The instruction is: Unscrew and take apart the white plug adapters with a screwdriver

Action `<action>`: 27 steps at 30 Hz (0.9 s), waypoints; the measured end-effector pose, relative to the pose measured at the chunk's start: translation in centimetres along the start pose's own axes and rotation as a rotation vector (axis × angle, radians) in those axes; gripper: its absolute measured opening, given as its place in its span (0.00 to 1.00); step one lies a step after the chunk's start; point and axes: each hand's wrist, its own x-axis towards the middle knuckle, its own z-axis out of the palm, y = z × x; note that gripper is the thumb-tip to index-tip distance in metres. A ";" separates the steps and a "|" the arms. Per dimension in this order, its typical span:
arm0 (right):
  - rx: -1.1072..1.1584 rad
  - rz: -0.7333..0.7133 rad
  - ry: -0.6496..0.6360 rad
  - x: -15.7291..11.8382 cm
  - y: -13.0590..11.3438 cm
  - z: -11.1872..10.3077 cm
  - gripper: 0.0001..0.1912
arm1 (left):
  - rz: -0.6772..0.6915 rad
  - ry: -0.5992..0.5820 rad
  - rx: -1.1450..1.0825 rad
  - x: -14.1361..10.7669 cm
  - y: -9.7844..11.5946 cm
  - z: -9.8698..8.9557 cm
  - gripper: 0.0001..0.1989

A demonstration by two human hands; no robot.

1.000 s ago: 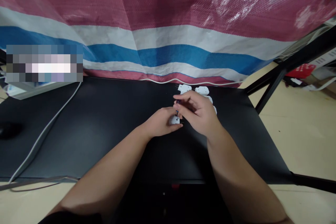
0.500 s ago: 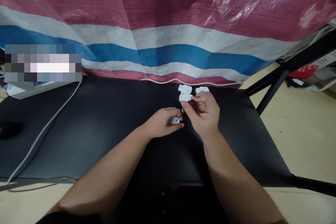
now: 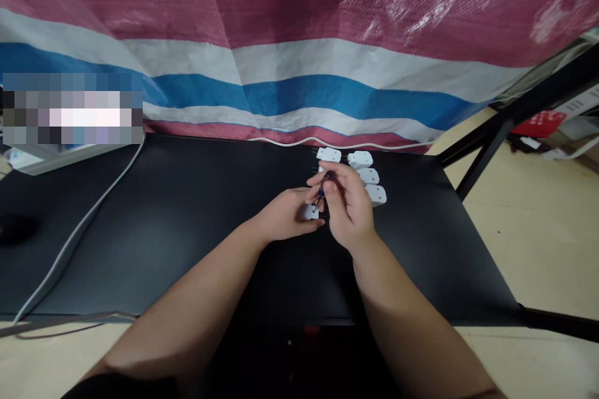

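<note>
My left hand [image 3: 285, 216] rests on the black tabletop, its fingers and thumb closed around a small white plastic case [image 3: 309, 212] that has a hole in its upper face. My right hand [image 3: 350, 211] grips a screwdriver [image 3: 330, 176] by its dark, rounded handle. The screwdriver leans, and its shaft points down to the hole in the held case; whether the tip sits inside cannot be made out. Several similar white cases stand just beyond and beside my right hand, among them one at the back left [image 3: 329, 154] with thin pins and one nearest on the right [image 3: 376, 194].
A striped plastic sheet [image 3: 299, 56] hangs behind the black table [image 3: 187, 249]. A white cable [image 3: 312, 140] runs along the rear edge, and another cable [image 3: 88, 215] crosses the left side. At far left lies a dark mouse-like object [image 3: 14, 229]. A black metal frame [image 3: 491, 143] stands at right.
My right hand has shifted left and turned, and the screwdriver now stands steeper over the case. More white cases on the right have come into sight. My left hand keeps its hold.
</note>
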 end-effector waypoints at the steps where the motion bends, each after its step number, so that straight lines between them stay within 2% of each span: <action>1: 0.059 0.005 -0.002 0.1 0.1 0.0 0.13 | 0.002 0.001 -0.009 0.0 0.0 0.0 0.09; 5: 0.247 0.098 0.003 0.6 0.7 0.0 0.11 | -0.075 0.008 -0.013 0.0 0.2 -0.2 0.13; 9: 0.324 0.130 0.053 1.0 0.8 -0.2 0.14 | -0.150 -0.015 0.000 0.0 0.2 -0.3 0.15; 13: 0.365 0.118 -0.005 1.2 0.6 -0.6 0.14 | -0.127 0.000 -0.005 -0.1 0.1 -0.3 0.14; 19: 0.341 0.193 -0.095 1.1 0.1 -1.3 0.14 | -0.098 -0.008 0.009 -0.1 0.2 -0.3 0.13; 23: 0.314 0.165 -0.080 1.0 0.2 -1.2 0.14 | -0.082 -0.003 0.008 -0.1 0.1 -0.2 0.13; 27: 0.250 0.062 -0.032 0.7 0.9 -0.8 0.13 | -0.086 0.001 0.031 -0.1 0.0 -0.1 0.13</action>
